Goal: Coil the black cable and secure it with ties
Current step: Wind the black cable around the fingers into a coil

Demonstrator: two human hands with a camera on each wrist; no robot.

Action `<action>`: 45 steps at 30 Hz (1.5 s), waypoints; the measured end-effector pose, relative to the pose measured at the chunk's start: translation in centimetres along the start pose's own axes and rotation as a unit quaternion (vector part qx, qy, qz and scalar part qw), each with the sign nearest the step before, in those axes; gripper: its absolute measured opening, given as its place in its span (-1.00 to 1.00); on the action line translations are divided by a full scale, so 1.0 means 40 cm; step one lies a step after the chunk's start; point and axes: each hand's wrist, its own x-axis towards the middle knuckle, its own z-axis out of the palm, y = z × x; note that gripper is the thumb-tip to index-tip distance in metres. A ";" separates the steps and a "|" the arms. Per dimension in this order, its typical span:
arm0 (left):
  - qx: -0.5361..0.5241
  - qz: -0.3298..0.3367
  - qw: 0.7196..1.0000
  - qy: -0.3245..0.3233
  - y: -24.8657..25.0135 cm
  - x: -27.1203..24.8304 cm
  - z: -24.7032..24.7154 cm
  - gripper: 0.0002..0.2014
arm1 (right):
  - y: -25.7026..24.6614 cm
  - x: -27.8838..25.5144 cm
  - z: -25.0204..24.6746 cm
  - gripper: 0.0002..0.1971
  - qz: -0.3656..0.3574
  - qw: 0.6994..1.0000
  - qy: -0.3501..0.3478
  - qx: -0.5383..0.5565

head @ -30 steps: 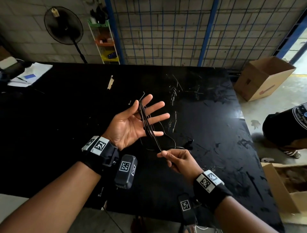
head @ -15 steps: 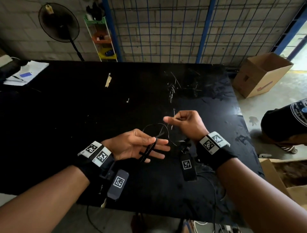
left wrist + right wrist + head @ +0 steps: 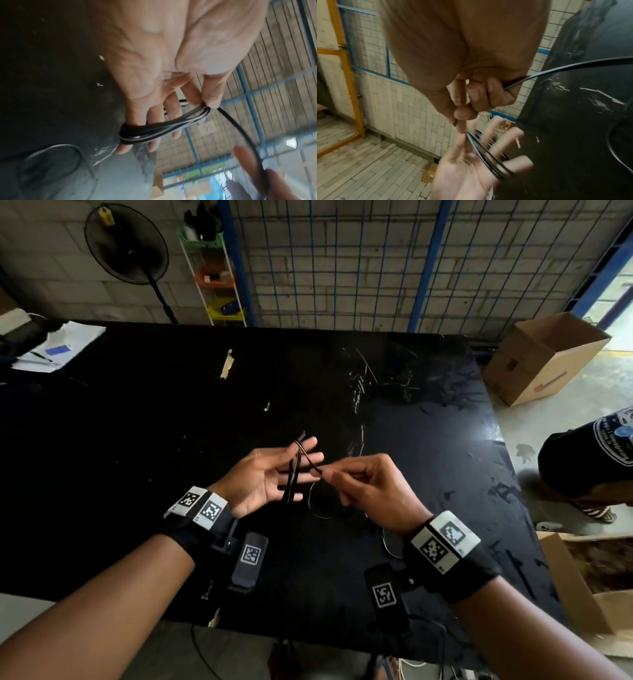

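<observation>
Wristbands with square black-and-white markers sit on both forearms, nearest the camera, above the black table (image 3: pixel 171 440). Just beyond them the left hand (image 3: pixel 263 481) is held palm-up over the table, its fingers spread and mostly straight, with the black cable (image 3: pixel 294 474) wound in several turns across the palm, from the little finger to the thumb (image 3: pixel 212 100), which presses the bundle against the forefinger. From that point one free strand runs to the right hand (image 3: pixel 363 484), just beside the left hand — its thumb and forefinger are closed on the strand, the other fingers curled round it, and the cable comes out of the back of the fist. The slack of the cable lies in a loose loop on the table beneath the two hands. Farther along the table, past the hands, small pale scraps and thin scattered strands lie on the surface; whether any are ties I cannot tell. At the table's far left corner sit white papers (image 3: pixel 58 347). Off the table's right edge stands an open cardboard box (image 3: pixel 544 361) on the floor, and behind the table's far edge a blue wire-mesh fence (image 3: pixel 342 261) and a standing fan (image 3: pixel 126 244).
</observation>
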 end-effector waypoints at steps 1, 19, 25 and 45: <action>-0.028 0.019 0.999 0.005 0.007 0.004 -0.003 -0.56 | 0.012 -0.005 0.007 -0.80 0.010 1.000 -0.006 0.019; -0.227 0.117 0.947 -0.194 0.102 -0.027 0.030 -0.59 | 0.181 -0.015 0.044 -0.69 0.137 0.975 -0.020 0.176; -0.095 0.042 0.965 -0.241 0.085 -0.058 0.051 -0.57 | 0.161 0.044 -0.003 -0.80 0.096 0.988 0.081 0.085; 0.252 -0.064 0.957 -0.127 0.013 0.009 0.004 -0.16 | 0.001 0.099 -0.023 -0.67 0.083 0.988 0.044 -0.122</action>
